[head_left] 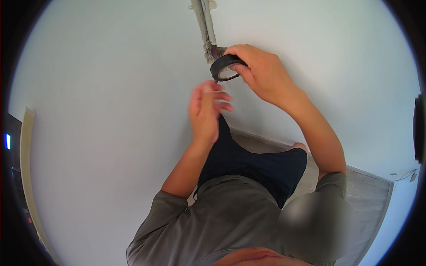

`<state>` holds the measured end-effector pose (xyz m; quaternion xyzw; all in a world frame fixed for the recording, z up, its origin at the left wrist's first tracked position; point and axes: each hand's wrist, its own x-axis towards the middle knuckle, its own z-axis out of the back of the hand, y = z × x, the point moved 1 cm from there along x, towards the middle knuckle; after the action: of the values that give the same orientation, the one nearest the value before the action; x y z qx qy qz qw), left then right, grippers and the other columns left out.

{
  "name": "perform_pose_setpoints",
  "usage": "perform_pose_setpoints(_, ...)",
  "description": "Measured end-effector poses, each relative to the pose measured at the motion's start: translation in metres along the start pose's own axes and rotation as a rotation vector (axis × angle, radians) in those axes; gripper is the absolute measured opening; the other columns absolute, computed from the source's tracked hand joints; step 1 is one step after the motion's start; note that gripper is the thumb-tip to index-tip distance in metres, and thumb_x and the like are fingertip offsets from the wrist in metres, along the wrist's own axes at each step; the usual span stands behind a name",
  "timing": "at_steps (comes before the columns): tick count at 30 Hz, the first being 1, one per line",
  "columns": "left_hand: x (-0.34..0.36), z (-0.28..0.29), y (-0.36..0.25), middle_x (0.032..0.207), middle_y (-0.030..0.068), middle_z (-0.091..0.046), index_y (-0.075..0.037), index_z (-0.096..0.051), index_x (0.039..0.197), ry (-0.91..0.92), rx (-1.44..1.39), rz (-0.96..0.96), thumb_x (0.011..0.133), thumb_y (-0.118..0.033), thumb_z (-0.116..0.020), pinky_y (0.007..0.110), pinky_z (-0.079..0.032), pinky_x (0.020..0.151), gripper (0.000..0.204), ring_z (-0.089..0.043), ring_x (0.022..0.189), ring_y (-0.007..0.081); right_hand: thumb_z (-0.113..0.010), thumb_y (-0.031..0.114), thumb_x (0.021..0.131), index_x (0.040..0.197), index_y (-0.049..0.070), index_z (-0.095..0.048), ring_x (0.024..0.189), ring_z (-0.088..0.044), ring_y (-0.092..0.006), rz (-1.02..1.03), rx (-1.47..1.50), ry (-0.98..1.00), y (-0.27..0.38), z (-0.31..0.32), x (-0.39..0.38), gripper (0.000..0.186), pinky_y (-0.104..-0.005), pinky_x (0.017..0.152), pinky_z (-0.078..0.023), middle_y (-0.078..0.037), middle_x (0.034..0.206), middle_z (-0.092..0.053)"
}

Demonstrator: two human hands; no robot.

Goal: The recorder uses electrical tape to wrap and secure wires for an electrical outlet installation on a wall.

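My right hand (266, 73) is closed around one side of a roll of black electrical tape (216, 70), thumb inside the ring and fingers over its outer face. Just below the roll is my left hand (204, 111), blurred by motion. Its thumb and index finger come together at a short dark bit of tape at the roll's lower edge, while the other fingers curl loosely apart. Right behind the roll, thin coloured wires (214, 55) come out of a rough hole in the wall, partly hidden by the tape and my right hand.
Grey conduits (204, 20) run down a chiselled groove in the pale wall (111, 88) to the hole. Wood-look flooring (364, 199) lies below on the right. More wires (406, 175) stick out low on the far-right wall. At the left, a pale frame edge (27, 146) borders a dark opening.
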<state>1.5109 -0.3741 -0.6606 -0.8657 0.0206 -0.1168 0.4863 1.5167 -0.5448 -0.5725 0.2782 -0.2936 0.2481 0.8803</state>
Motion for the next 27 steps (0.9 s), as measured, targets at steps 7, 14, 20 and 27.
perform_pose_setpoints(7, 0.038, -0.008, 0.04, 0.106, 0.0047, -0.059, -0.006, -0.055, 0.12, 0.4, -0.9, 0.47, 0.103, -0.03, -0.049, 0.028, -0.043, 0.07, 0.03, -0.054, 0.086, 0.0144, -0.066, 0.012, 0.087, 0.106, 0.003, -0.063, 0.068, -0.064, -0.0346, -0.337, 0.314, 0.221, 0.013, 0.021, 0.017, 0.022, -0.0404, 0.063, -0.051, -0.018, 0.084, -0.068)
perform_pose_setpoints(14, 0.046, 0.009, 0.025, 0.085, -0.0007, -0.052, -0.008, -0.055, 0.101, 0.314, -0.647, 0.502, 0.102, -0.032, -0.053, 0.024, -0.038, 0.057, 0.025, -0.048, 0.069, 0.009, -0.07, 0.017, 0.085, 0.099, 0.001, -0.064, 0.065, -0.064, -0.0343, -0.317, -0.152, 0.24, 0.013, 0.014, 0.004, 0.023, -0.0413, 0.063, -0.05, -0.017, 0.075, -0.067)
perform_pose_setpoints(20, 0.042, -0.001, 0.003, 0.076, -0.0017, -0.051, -0.007, -0.054, 0.09, 0.152, -0.07, 0.323, 0.098, -0.033, -0.063, 0.024, -0.035, 0.048, 0.029, -0.047, 0.058, 0.0076, -0.077, 0.028, 0.082, 0.09, 0.0, -0.063, 0.057, -0.063, -0.032, -0.399, -0.104, -0.099, -0.003, -0.026, -0.057, 0.032, -0.0396, 0.054, -0.049, -0.016, 0.066, -0.064)
perform_pose_setpoints(27, 0.045, 0.004, 0.01, 0.077, 0.0063, -0.062, -0.002, -0.059, 0.088, -0.024, 1.036, -0.597, 0.092, -0.028, -0.069, 0.031, -0.045, 0.05, 0.029, -0.056, 0.055, 0.0198, -0.074, 0.03, 0.089, 0.092, 0.0, -0.065, 0.055, -0.061, -0.0096, -0.88, 0.738, -0.172, 0.001, -0.094, -0.081, 0.031, -0.0244, 0.049, -0.046, -0.003, 0.066, -0.065)
